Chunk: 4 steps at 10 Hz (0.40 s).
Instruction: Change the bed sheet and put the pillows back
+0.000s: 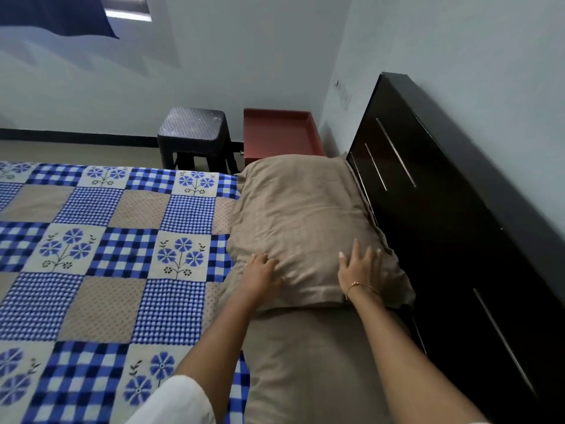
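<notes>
1. With both palms down on the far pillow (302, 228), the grip is plain to read: the left hand (260, 272) has its fingers curled into the fabric at the pillow's near left corner, bunching it, while the right hand (357, 266) lies flat, fingers spread apart, pressing and clamping nothing.
2. That split looks deliberate: one hand tugs the corner square, the other pins the pillow so it won't slide.
3. The far pillow sits at 1 o'clock from the hands, its long edge against the dark headboard (434, 209), overlapping the near pillow (305, 362) at 6 o'clock.
4. Out at 9 o'clock, the blue checked sheet (107, 255) lies spread flat, so I'd judge the change done and the pillows nearly settled.
5. Beyond, at 12 o'clock, a stool (194, 127) and a red side table (281, 131).
</notes>
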### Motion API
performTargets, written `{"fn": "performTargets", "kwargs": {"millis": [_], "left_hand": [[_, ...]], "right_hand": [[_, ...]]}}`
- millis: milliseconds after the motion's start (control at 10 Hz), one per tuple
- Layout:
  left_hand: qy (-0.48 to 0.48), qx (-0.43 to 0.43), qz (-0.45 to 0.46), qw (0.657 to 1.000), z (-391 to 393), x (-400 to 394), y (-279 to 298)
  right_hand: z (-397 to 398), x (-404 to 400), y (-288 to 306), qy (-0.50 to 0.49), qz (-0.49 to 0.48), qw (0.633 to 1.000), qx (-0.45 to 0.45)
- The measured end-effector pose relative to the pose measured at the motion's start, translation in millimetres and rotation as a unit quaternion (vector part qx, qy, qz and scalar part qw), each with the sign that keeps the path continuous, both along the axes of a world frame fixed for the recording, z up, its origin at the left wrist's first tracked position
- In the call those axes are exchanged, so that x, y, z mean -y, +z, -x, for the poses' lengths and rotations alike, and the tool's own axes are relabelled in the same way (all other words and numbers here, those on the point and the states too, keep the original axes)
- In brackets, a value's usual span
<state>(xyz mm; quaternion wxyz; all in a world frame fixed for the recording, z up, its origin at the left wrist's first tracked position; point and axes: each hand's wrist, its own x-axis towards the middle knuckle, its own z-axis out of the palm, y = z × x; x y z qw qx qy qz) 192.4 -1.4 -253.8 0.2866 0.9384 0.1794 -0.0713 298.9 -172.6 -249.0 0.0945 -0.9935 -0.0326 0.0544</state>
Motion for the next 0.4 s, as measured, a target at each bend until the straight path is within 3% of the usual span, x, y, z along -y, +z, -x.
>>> {"fn": "performTargets", "kwargs": {"millis": [300, 400], "left_hand": [[-0.048, 0.113, -0.015, 0.992, 24.8, -42.3, 69.7], [-0.042, 0.135, -0.024, 0.990, 41.8, -73.0, 83.9]], "right_hand": [[37.3, -84.3, 70.7, 0.154, -0.034, 0.981, 0.109], [55.9, -118.0, 83.9, 0.192, -0.091, 0.962, 0.171]]}}
